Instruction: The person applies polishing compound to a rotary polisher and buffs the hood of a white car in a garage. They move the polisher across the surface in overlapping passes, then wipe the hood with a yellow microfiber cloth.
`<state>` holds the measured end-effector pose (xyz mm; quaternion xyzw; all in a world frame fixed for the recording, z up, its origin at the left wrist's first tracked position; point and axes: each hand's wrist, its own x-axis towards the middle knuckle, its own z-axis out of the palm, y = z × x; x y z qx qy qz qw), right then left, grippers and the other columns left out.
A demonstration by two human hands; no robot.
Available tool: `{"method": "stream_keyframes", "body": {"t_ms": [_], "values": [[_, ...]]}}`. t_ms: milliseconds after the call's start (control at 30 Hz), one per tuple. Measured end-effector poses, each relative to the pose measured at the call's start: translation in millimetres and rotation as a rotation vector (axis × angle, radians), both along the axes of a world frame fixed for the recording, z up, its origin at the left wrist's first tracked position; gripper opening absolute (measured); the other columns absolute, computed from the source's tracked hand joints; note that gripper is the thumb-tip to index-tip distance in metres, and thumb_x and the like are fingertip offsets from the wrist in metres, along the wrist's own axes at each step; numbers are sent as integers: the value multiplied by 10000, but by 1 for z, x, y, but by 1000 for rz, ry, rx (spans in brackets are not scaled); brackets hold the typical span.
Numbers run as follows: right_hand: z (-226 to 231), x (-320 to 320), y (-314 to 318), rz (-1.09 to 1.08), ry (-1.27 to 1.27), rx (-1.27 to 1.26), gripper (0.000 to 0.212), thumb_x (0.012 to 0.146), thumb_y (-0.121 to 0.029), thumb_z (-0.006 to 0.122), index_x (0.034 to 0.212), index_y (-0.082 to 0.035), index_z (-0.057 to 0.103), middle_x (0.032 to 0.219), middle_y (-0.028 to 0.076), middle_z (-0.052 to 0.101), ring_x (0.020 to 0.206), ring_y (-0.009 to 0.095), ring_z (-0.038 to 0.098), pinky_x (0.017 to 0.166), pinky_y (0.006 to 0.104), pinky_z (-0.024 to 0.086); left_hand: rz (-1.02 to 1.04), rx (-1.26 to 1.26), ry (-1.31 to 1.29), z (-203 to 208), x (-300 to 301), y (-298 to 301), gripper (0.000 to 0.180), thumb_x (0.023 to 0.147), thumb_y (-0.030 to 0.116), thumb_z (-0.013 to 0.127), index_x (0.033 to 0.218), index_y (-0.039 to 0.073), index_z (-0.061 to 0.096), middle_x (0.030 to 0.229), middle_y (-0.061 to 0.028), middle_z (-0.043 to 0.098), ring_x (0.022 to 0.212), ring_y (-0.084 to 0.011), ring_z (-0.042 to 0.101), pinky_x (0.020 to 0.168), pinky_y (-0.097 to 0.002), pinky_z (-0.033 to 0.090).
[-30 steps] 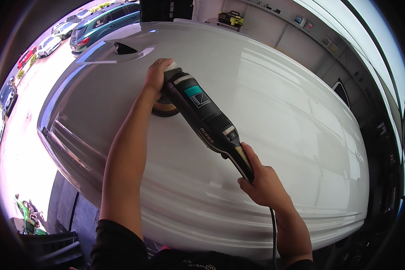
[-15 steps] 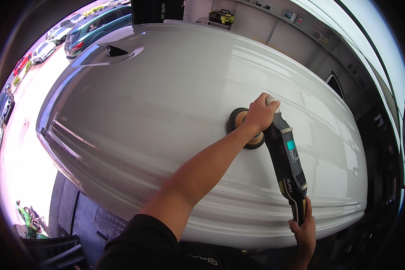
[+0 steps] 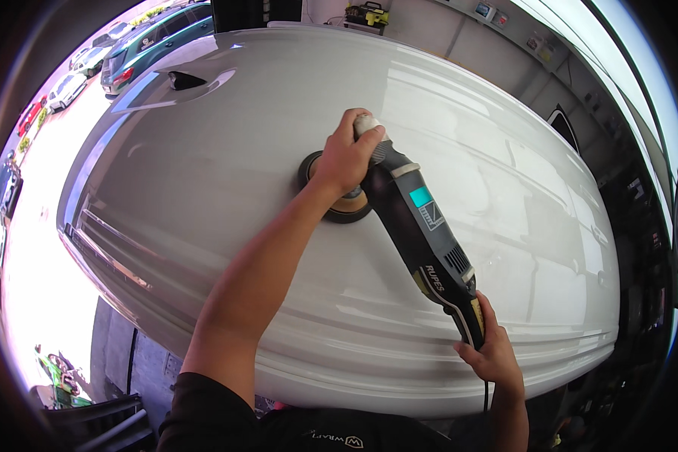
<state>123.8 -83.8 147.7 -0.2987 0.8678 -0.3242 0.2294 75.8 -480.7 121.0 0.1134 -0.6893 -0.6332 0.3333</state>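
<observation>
The polisher (image 3: pixel 410 226) has swung leftward across the pale vehicle roof (image 3: pixel 203 173) within half a second, so its round pad (image 3: pixel 348 215) now works a different patch. The left hand (image 3: pixel 346 157) clasps the polisher's front end; the right hand (image 3: pixel 496 354) grips its rear handle (image 3: pixel 468 322).

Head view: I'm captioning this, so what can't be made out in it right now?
All in the head view:
Underside of the round black-and-tan pad: turned down to the glossy white car roof.
Part of the pad's top: covered by the left hand and long black-and-grey polisher.
Far end of the thin black cord: lost against darkness by the right forearm.
Green object, lower left: too small and glare-washed.
</observation>
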Motion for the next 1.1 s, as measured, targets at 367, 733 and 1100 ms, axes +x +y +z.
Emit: {"method": "stream_keyframes", "body": {"t_ms": [367, 733, 1100], "values": [[1, 10, -222, 509, 104, 60, 908, 864, -89, 632, 1605, -211, 121, 938, 228, 682, 797, 400, 703, 758, 486, 573, 267, 267, 225, -29, 143, -247, 369, 970, 220, 575, 1287, 31, 578, 1129, -99, 624, 1019, -212, 657, 920, -337, 537], [-11, 32, -73, 210, -9, 2, 908, 831, -122, 687, 1597, -210, 207, 1002, 231, 689, 893, 413, 700, 815, 467, 559, 122, -2, 99, -7, 87, -79, 343, 976, 217, 566, 1262, 29, 540, 1099, -96, 592, 992, -162, 593, 889, -298, 492], [-16, 59, 62, -212, 63, 29, 914, 754, -36, 725, 1551, -39, 277, 1142, 262, 687, 1058, 403, 698, 936, 429, 537, -148, 91, 21, 1, 26, 80, 363, 974, 228, 588, 1284, 64, 496, 1082, -98, 600, 1002, -171, 581, 910, -315, 484]]}}
